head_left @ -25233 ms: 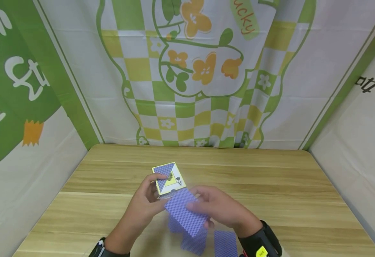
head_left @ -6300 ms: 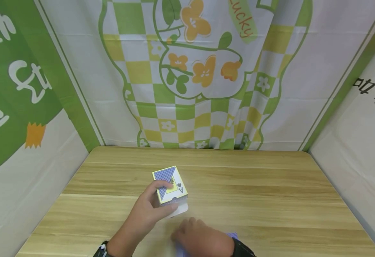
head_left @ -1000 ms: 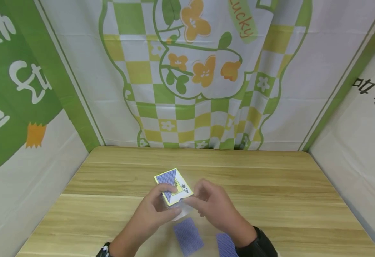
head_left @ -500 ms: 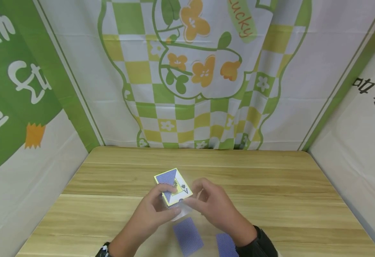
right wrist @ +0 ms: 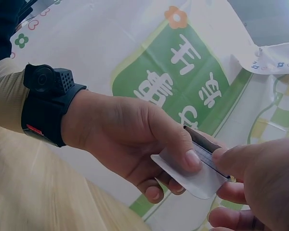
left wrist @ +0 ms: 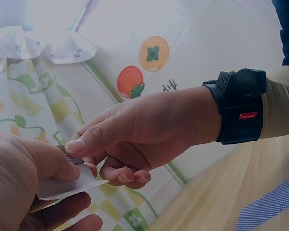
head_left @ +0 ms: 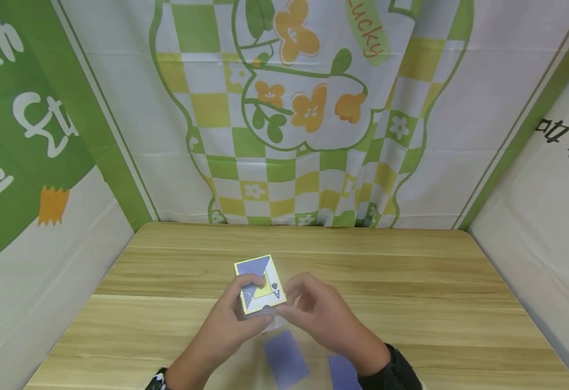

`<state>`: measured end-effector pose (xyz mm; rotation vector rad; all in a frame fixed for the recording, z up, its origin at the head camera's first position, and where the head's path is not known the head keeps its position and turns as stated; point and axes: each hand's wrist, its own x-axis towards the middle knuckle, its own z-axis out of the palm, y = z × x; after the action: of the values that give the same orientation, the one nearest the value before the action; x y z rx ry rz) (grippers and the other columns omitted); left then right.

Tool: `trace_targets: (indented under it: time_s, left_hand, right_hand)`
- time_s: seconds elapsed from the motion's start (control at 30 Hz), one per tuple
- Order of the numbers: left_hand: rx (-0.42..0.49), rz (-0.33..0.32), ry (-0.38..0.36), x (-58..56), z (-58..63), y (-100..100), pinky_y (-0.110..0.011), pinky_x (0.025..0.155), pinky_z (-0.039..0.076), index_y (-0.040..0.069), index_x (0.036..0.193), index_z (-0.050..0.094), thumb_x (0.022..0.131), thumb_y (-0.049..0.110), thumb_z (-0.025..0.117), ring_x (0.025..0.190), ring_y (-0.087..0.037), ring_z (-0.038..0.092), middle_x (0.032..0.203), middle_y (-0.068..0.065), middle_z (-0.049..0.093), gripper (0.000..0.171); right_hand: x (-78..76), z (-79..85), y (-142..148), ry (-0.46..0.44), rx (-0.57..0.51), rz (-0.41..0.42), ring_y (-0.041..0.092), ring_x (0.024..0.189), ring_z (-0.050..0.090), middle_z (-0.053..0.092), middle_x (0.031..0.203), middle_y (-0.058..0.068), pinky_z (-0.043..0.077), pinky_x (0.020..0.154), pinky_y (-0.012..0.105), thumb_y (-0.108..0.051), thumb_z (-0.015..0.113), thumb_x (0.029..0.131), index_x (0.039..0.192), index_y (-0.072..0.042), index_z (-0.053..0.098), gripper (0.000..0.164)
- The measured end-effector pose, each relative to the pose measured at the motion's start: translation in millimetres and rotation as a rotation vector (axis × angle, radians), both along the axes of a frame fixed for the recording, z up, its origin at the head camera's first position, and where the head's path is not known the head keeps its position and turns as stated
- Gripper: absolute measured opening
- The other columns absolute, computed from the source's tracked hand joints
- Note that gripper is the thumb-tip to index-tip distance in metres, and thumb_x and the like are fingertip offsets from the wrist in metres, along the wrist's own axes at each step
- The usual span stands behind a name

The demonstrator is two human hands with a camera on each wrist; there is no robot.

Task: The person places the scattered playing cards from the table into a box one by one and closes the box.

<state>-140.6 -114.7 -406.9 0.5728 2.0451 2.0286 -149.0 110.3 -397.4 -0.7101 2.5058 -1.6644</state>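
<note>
A playing card box [head_left: 276,287], blue-backed with an ace of spades print, is tilted above the table, held in my left hand [head_left: 226,319]. The left thumb presses the white open flap [right wrist: 197,183]; the index finger lies across the printed face. In the right wrist view, the edges of stacked cards [right wrist: 207,159] show at the box's mouth. My right hand [head_left: 325,314] pinches the box's near right corner, with the thumb at the mouth; some of its fingers are hidden. Below the hands, a blue-backed card [head_left: 286,360] lies face down on the table.
Another blue-backed card [head_left: 343,372] lies at the table's near edge, partly hidden by the right wrist. The wood-grain table [head_left: 411,271] meets a printed curtain [head_left: 309,179] at the back. Printed cloth walls [head_left: 533,227] flank it on both sides.
Over the last second, the box turns slightly in my left hand and its near end shifts left. The right hand follows it closely. The cards on the table have stayed put.
</note>
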Motion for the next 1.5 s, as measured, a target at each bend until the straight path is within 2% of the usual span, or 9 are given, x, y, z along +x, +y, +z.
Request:
trace_targets:
  time_s: [0.23, 0.43, 0.63, 0.83, 0.93, 1.1, 1.3, 1.4, 1.5]
  left_hand:
    - [-0.012, 0.032, -0.023, -0.4, 2.5, 0, -0.032, 0.078, 0.06, 0.01, 0.132, 0.043, 0.087, 0.001, 0.073, 0.097, -0.027, 0.066, 0.12, -0.025, 0.051, 0.055]
    - [0.006, 0.062, -0.059, -0.3, 4.2, 0, -0.033, 0.08, 0.06, 0.009, 0.131, 0.044, 0.085, 0.0, 0.075, 0.1, -0.029, 0.066, 0.122, -0.027, 0.051, 0.056]
    - [0.003, 0.088, -0.065, 0.1, 4.7, 0, -0.029, 0.077, 0.06, 0.008, 0.131, 0.044, 0.085, 0.0, 0.074, 0.094, -0.026, 0.067, 0.118, -0.023, 0.053, 0.055]
    - [0.029, 0.099, -0.077, -0.3, 5.6, 0, -0.032, 0.075, 0.061, 0.005, 0.132, 0.041, 0.086, -0.001, 0.073, 0.096, -0.028, 0.068, 0.117, -0.025, 0.056, 0.056]
    - [0.036, 0.096, -0.077, 0.0, 5.6, 0, -0.035, 0.073, 0.062, 0.004, 0.132, 0.041, 0.086, -0.001, 0.073, 0.095, -0.03, 0.068, 0.117, -0.026, 0.056, 0.056]
    - [0.038, 0.1, -0.098, -0.1, 5.4, 1, -0.033, 0.075, 0.061, 0.006, 0.13, 0.041, 0.085, -0.002, 0.073, 0.097, -0.03, 0.068, 0.119, -0.027, 0.054, 0.056]
    - [0.057, 0.093, -0.108, 0.8, 6.1, 1, -0.033, 0.076, 0.061, 0.004, 0.131, 0.04, 0.085, -0.002, 0.073, 0.097, -0.03, 0.068, 0.119, -0.027, 0.056, 0.057]
    - [0.058, 0.097, -0.09, 1.1, 5.3, 1, -0.033, 0.076, 0.061, 0.002, 0.132, 0.04, 0.085, -0.003, 0.073, 0.096, -0.029, 0.068, 0.117, -0.026, 0.057, 0.057]
    - [0.067, 0.097, -0.09, 1.2, 4.8, 2, -0.032, 0.077, 0.061, 0.001, 0.132, 0.04, 0.084, -0.004, 0.073, 0.097, -0.028, 0.068, 0.117, -0.026, 0.057, 0.058]
  right_hand:
    - [-0.6, -0.7, 1, 0.011, 0.01, 0.021, 0.01, 0.069, 0.059, 0.065, 0.095, -0.011, 0.053, 0.057, 0.027, -0.031, 0.073, 0.094, 0.112, -0.028, 0.061, 0.021]
    - [-1.1, -0.5, 3, 0.031, 0.021, 0.057, 0.007, 0.062, 0.055, 0.063, 0.084, -0.009, 0.05, 0.054, 0.026, -0.031, 0.072, 0.095, 0.104, -0.026, 0.06, 0.016]
    - [-1.7, 0.9, 10, 0.048, 0.106, 0.19, 0.007, 0.067, 0.059, 0.064, 0.091, -0.006, 0.052, 0.056, 0.025, -0.026, 0.073, 0.095, 0.097, -0.027, 0.064, 0.009]
    - [-3.6, -0.5, 12, 0.035, 0.204, 0.358, 0.003, 0.078, 0.06, 0.066, 0.096, -0.016, 0.054, 0.067, 0.021, -0.021, 0.071, 0.096, 0.098, -0.024, 0.066, 0.007]
    - [-4.3, -1.2, 11, 0.056, 0.277, 0.4, 0.0, 0.083, 0.061, 0.065, 0.095, -0.019, 0.054, 0.073, 0.02, -0.022, 0.071, 0.097, 0.099, -0.024, 0.066, 0.005]
    - [-3.2, -3.5, 14, 0.066, 0.411, 0.384, 0.001, 0.091, 0.062, 0.068, 0.102, -0.015, 0.053, 0.078, 0.02, -0.023, 0.071, 0.096, 0.103, -0.022, 0.068, 0.008]
    - [-0.2, -24.5, 26, 0.069, 0.56, 0.32, 0.005, 0.104, 0.059, 0.066, 0.111, -0.01, 0.052, 0.088, 0.024, -0.017, 0.072, 0.092, 0.113, -0.016, 0.07, 0.021]
    - [1.0, -35.3, 32, 0.099, 0.649, 0.301, 0.006, 0.106, 0.056, 0.063, 0.114, -0.009, 0.051, 0.089, 0.026, -0.02, 0.079, 0.085, 0.118, -0.017, 0.069, 0.034]
    - [3.3, -43.1, 38, 0.123, 0.746, 0.279, 0.012, 0.111, 0.053, 0.06, 0.121, -0.006, 0.05, 0.091, 0.03, -0.027, 0.088, 0.074, 0.126, -0.019, 0.065, 0.058]
